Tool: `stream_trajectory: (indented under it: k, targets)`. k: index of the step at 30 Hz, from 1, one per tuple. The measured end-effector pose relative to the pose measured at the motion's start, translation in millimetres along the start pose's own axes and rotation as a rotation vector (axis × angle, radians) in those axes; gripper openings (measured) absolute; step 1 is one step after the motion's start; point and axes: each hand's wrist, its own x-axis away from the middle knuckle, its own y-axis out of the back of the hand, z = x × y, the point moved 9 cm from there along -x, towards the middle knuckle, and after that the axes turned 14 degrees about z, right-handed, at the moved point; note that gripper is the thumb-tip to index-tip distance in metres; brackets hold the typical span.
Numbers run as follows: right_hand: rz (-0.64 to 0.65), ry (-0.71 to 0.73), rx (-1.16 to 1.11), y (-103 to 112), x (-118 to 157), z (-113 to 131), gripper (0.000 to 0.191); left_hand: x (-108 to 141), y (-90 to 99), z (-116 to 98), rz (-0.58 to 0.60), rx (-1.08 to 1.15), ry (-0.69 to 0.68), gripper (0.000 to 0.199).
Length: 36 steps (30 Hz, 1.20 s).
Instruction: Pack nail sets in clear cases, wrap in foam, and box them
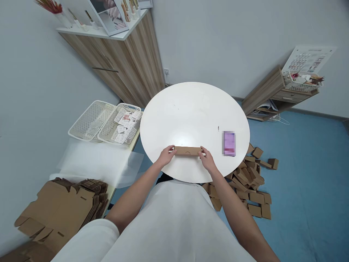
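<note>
Starting at the left of the room, I note a stack of flat cardboard blanks (pixel 58 203), brown and slotted, the sheets lying loosely over one another. Just beyond it lies clear plastic sheeting (pixel 92 156); past that stand two white baskets (pixel 111 142) side by side, the right one holding printed paper pieces. A wood-grain cabinet (pixel 141 62) stands against the wall behind, with a framed picture on top.

Next comes the round white table (pixel 195 112), with the person in white at its near edge. The left hand (pixel 166 155) pinches the left end of a long brown carton (pixel 187 150) between thumb and fingers. The carton is at the near side of the table, lengthwise across the person's front — whether it rests on the surface or is slightly raised, I cannot tell. The right hand (pixel 207 159) pinches the opposite end likewise.

Farther right on the tabletop lies a purple item (pixel 229 143) (blurred, so unidentified). Beyond the table — a heap of small brown boxes (pixel 248 176) on the blue floor (pixel 300 174).
</note>
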Motion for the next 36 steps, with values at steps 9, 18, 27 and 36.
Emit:
stream_trajectory:
  k: [9, 18, 27, 36]
  targets:
    - [0.023, -0.011, -0.186, -8.8, 15.3, -6.2, 0.045, 12.1, -14.3, 12.3, 0.187, 0.271, 0.141, 0.049]
    - [-0.069, 0.03, -0.364, -46.9, 45.0, -26.5, 0.043, 17.1, -15.6, 26.8, 0.143, 0.166, 0.039, 0.045]
    - [-0.121, -0.102, -0.438, -80.7, 68.2, -52.9, 0.084, 13.5, -19.1, 40.9, 0.118, -0.157, -0.115, 0.06]
    - [-0.069, -0.235, -0.3, -74.5, 65.2, -39.7, 0.076, 2.2, -12.4, 28.6, 0.19, -0.435, -0.021, 0.065]
